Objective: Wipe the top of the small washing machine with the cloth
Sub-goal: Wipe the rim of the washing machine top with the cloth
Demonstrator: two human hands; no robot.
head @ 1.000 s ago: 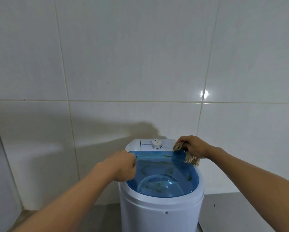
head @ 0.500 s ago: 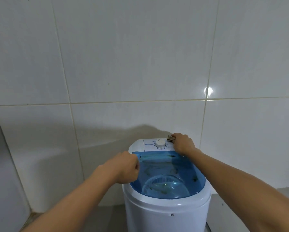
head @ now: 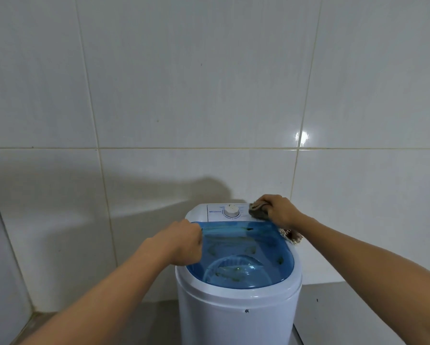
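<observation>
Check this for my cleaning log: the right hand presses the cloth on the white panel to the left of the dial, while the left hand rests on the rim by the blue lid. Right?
Not quite. In the head view the right hand presses the cloth on the white panel to the right of the dial, not the left. The left hand does rest on the rim by the blue lid.

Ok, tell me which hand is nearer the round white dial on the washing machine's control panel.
Right. The right hand presses the bunched brown cloth just right of the round white dial. The left hand grips the machine's left rim, nearer the camera.
</observation>
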